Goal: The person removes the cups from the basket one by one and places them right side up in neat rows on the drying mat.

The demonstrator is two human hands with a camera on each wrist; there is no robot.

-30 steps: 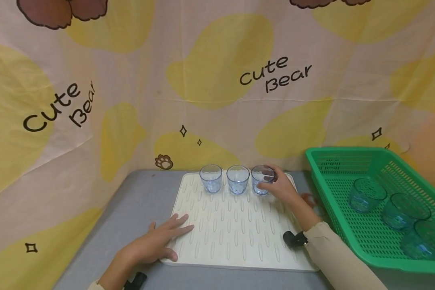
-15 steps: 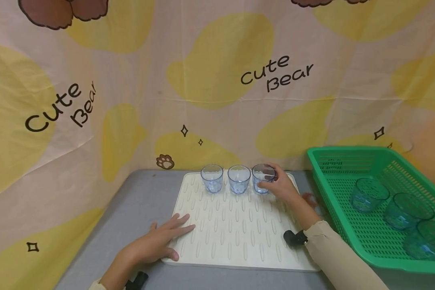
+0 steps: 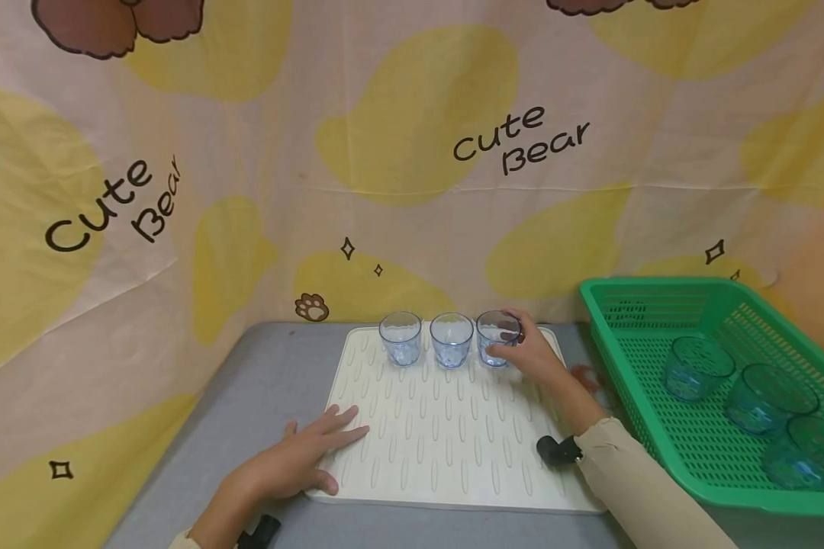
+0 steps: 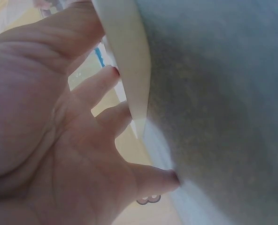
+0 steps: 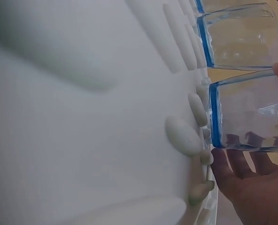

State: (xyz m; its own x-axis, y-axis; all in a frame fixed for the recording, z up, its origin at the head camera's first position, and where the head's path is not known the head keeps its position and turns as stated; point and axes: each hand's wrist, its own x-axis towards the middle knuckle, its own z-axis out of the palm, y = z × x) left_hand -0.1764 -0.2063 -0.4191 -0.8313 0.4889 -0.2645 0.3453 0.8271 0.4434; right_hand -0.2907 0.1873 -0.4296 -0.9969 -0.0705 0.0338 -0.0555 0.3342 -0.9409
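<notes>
Clasping the rightmost blue-tinted tumbler point(image 3: 489, 337) in a row of three with the right hand point(image 3: 534, 354), upright on the white mat point(image 3: 432, 435), resting the splayed left hand point(image 3: 298, 457) on the mat's left edge

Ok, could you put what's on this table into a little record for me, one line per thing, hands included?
Mat: white, ridged, lying on a gray table
Left glass: upright near the mat's far edge
Middle glass: upright, next in the same row
Right glass: upright, at the row's right end
Right hand: thumb and fingers around the right glass
Left hand: fingers spread, at the mat's near left corner
Basket: green, right of the mat, three glasses inside
</notes>
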